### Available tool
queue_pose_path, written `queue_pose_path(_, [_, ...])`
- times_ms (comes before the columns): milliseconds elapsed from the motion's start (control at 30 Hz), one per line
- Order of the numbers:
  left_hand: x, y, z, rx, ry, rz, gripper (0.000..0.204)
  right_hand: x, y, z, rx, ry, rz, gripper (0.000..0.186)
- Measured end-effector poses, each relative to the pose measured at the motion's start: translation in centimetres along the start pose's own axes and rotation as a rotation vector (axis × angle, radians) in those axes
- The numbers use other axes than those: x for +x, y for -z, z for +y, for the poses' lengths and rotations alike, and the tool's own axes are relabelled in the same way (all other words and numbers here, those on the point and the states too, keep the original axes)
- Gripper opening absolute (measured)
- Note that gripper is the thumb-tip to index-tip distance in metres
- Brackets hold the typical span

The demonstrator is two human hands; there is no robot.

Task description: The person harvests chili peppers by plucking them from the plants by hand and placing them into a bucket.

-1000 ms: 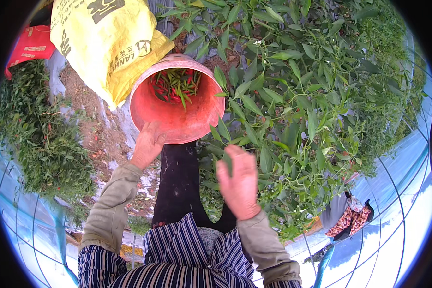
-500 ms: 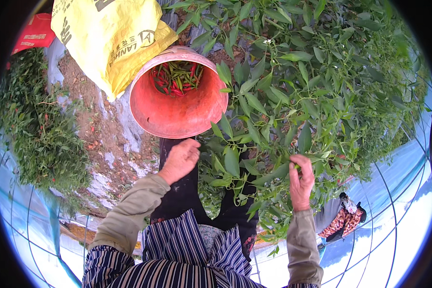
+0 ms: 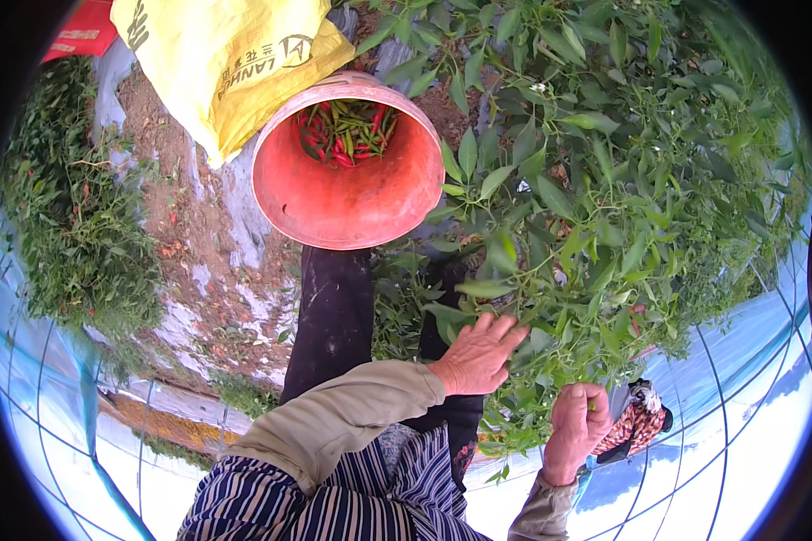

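Beside leafy plants [image 3: 604,207], left fingers [image 3: 496,335] spread loosely while right fingers [image 3: 598,420] clench something green [image 3: 592,407].

- Ahead of me and to my left, a yellow sack [image 3: 289,81] bears dark lettering [image 3: 251,70] in Latin capitals and Chinese characters, running aslant across its lower part.
- At the end of that lettering sits a dark emblem [image 3: 295,50], an angular peaked shape within a rounded outline.
- Farther up the same sack, toward its left edge, stands a much larger, bolder dark character [image 3: 137,27].
- At the upper left rim of my view, a red bag [image 3: 63,47] shows pale print [image 3: 83,35], too small for me to read.
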State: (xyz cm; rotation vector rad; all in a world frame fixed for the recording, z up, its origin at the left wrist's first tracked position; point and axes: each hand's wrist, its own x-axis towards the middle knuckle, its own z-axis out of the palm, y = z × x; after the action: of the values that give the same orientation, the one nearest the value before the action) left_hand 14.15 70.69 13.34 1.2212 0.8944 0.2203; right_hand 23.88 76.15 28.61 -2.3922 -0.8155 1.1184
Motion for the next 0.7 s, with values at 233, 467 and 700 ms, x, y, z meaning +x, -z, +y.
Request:
queue_pose_path(233, [-0.7,-1.7,0.3,0.133,-0.033,-0.035,0.056,12.4,-11.6,0.8,-0.655,0.771,-0.295,0.013])
queue_pose_path(467, [-1.7,-1.3,-0.8,0.101,0.001,-0.058,0.046,16.1,-18.0,6.8,-1.622,0.373,-0.802,0.021])
queue_pose_path(700, [-5.0,1.2,-3.2,-0.159,0.013,0.060,0.050,10.0,-7.0,6.1,-1.189,0.646,-0.599,0.023])
